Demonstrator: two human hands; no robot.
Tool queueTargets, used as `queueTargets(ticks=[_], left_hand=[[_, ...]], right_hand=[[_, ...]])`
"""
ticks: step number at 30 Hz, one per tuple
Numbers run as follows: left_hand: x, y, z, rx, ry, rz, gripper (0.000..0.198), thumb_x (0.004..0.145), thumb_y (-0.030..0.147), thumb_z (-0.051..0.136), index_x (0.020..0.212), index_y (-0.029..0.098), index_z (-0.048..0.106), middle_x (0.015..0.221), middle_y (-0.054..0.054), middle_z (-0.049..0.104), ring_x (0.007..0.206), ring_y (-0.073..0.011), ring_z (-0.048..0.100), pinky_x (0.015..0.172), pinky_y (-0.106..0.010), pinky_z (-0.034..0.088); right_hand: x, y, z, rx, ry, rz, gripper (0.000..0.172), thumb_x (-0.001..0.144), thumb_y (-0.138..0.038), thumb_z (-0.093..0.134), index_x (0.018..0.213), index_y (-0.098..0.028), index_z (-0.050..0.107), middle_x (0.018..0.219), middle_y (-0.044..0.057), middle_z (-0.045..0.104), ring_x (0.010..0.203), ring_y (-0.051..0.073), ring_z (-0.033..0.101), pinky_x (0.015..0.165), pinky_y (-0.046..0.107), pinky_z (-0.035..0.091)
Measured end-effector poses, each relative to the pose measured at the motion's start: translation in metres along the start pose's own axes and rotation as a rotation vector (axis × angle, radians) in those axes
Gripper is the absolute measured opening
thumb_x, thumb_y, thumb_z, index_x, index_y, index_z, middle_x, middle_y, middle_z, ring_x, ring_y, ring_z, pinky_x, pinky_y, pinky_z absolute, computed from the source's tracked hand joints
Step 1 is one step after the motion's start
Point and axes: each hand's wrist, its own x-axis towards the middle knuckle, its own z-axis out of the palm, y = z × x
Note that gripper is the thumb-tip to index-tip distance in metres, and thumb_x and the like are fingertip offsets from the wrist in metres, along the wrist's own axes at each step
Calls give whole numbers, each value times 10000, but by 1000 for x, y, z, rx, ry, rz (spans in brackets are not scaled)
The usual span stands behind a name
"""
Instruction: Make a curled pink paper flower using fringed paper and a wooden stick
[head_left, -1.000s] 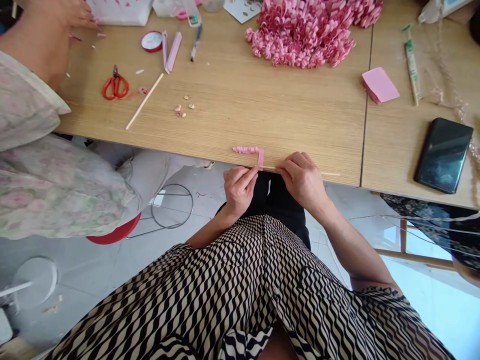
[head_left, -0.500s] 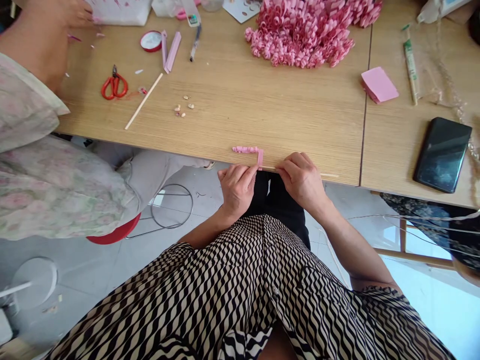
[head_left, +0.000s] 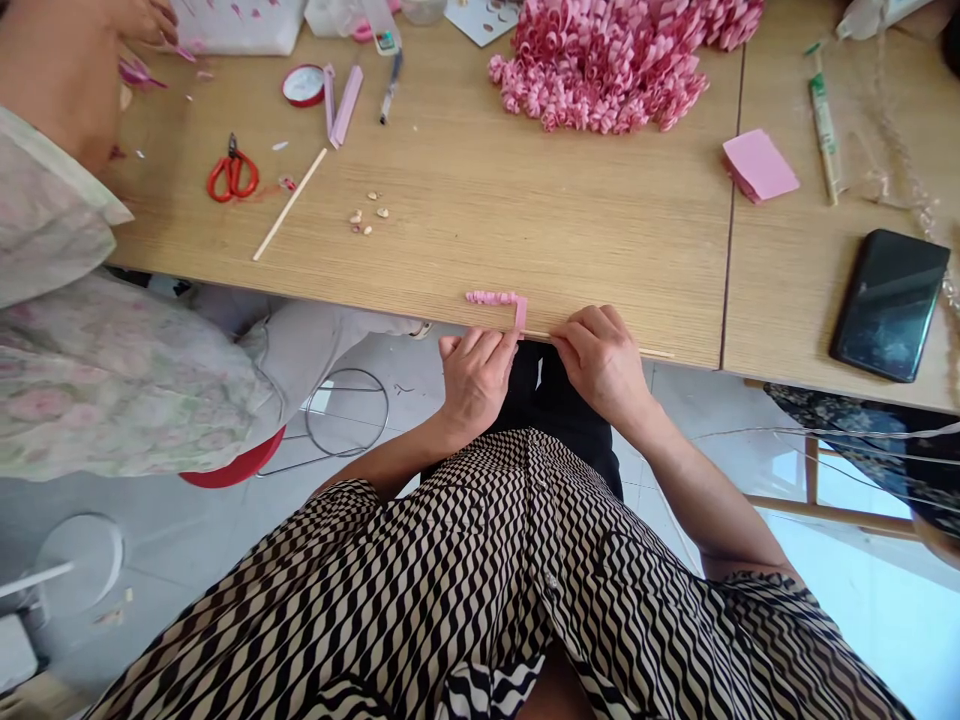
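Note:
At the near edge of the wooden table [head_left: 480, 220], my left hand [head_left: 474, 378] and my right hand [head_left: 606, 360] both pinch a thin wooden stick [head_left: 654, 352] that lies along the edge. A pink paper strip [head_left: 498, 300] is partly wound on the stick between my hands; its curled end lies on the table to the left. My left fingertips press the strip against the stick. My right hand's fingers are closed around the stick, whose bare end juts out to the right.
A heap of pink paper curls [head_left: 607, 60] lies at the back. Pink paper squares [head_left: 759, 166], a black phone [head_left: 888, 304], red scissors [head_left: 232, 176], a second stick [head_left: 289, 204] and a tape roll [head_left: 303, 84] are on the table. Another person [head_left: 82, 300] works at the left.
My left hand has shifted slightly, with its fingers rolled further over the stick. The other person's hand at the far left has moved a little. The strip stays where it was.

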Motion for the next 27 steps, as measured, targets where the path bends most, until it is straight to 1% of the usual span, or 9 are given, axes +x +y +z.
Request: queueTargets(ticks=[6, 11, 16, 18, 21, 24, 27], left_hand=[[7, -2, 2, -4, -111, -14, 297, 1026, 339, 377, 1164, 224, 613, 750, -11, 618, 787, -200, 530, 720, -352, 267], [5, -1, 6, 27, -99, 24, 343, 1031, 340, 346, 1252, 207, 572, 782, -19, 621, 799, -205, 521, 711, -349, 251], [8, -2, 10, 35, -109, -10, 400, 1030, 360, 329, 1346, 222, 533, 750, -25, 591, 773, -213, 496, 713, -349, 256], [8, -4, 9, 38, -113, -2, 405, 1028, 362, 339, 1350, 217, 537, 758, -28, 591, 768, -207, 492, 714, -347, 265], [4, -7, 5, -25, -103, 6, 396, 1025, 349, 359, 1354, 215, 536, 811, -33, 603, 785, -192, 505, 730, -345, 288], [-1, -8, 0, -72, -64, -4, 356, 1018, 320, 385, 1294, 218, 585, 893, -50, 624, 829, -187, 521, 759, -349, 306], [-2, -6, -2, -27, -57, 8, 325, 1005, 332, 420, 1227, 216, 627, 908, -60, 638, 841, -194, 523, 756, -357, 306]], right_hand=[[2, -1, 0, 18, 3, 9, 261, 958, -224, 432, 884, -207, 682, 893, 91, 639, 830, 211, 477, 728, 362, 441], [6, -1, 2, 10, 5, -10, 277, 966, -214, 418, 907, -206, 689, 891, 85, 648, 825, 204, 475, 730, 345, 440], [12, -1, 4, 21, -25, 12, 275, 962, -215, 427, 879, -206, 689, 888, 85, 651, 805, 202, 474, 704, 350, 417], [13, -1, 4, 19, -31, 13, 269, 961, -221, 436, 873, -204, 689, 888, 84, 653, 803, 200, 475, 694, 346, 410], [14, -1, 5, 15, -32, 6, 263, 958, -217, 445, 865, -208, 691, 879, 77, 653, 801, 197, 480, 686, 341, 405], [13, -2, 4, 6, -36, 3, 267, 957, -206, 445, 855, -210, 692, 874, 77, 654, 799, 195, 479, 685, 342, 404], [13, -3, 4, -8, -48, 10, 255, 950, -192, 455, 851, -206, 689, 882, 77, 658, 804, 197, 482, 686, 341, 405]])
